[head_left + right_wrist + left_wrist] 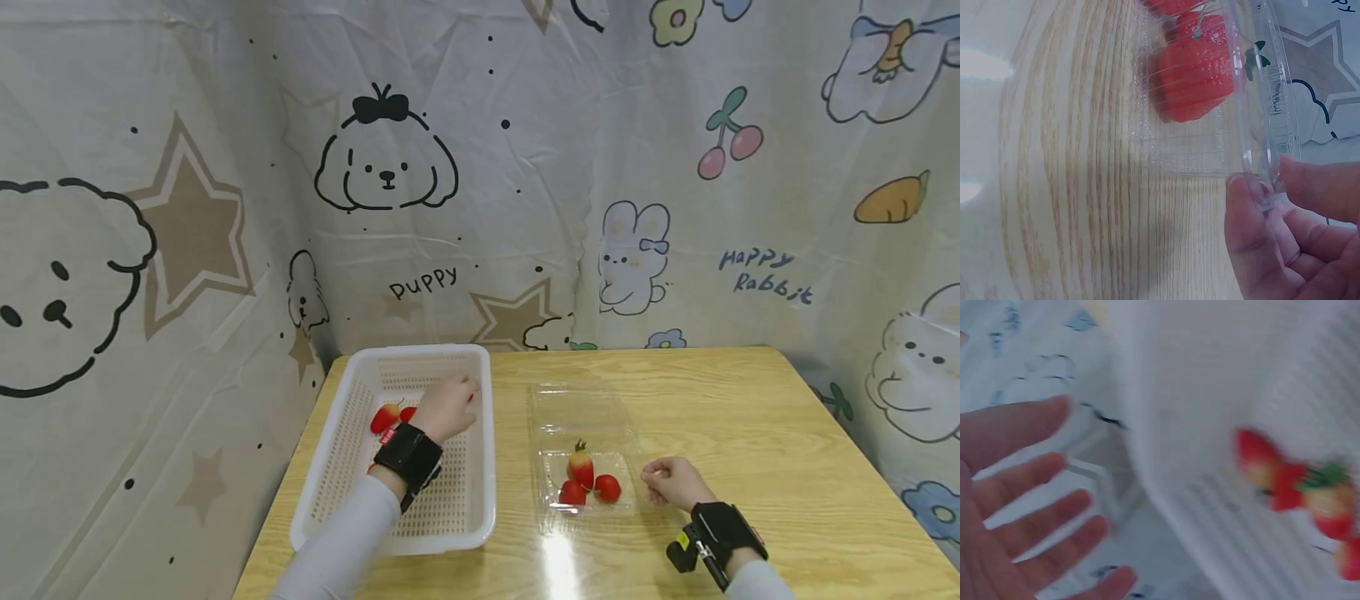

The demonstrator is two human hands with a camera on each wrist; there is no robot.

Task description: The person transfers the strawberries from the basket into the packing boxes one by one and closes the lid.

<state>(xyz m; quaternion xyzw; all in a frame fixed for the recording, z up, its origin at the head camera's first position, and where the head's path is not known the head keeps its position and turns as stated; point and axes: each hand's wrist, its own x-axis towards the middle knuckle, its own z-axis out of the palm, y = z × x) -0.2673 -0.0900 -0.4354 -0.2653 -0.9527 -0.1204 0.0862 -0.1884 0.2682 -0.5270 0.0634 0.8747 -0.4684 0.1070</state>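
Note:
My left hand (447, 408) is over the white plastic basket (489, 467), its fingers spread and holding nothing in the left wrist view. Beyond the fingers in that view lie a strawberry (1329, 500) and other red fruit (1252, 453), blurred. The head view shows a red-and-yellow fruit (385, 419) in the basket, partly beside my wrist. My right hand (675, 483) pinches the corner of a clear plastic box (1191, 153) between thumb and finger. In the box are a strawberry (581, 468) and two round red fruits (607, 488), one with a thin stem.
The box's clear lid (573, 406) is folded back, away from me. Basket and box stand side by side on a wood-grain table (705, 400). A printed cloth (510, 167) hangs behind the table and along its sides.

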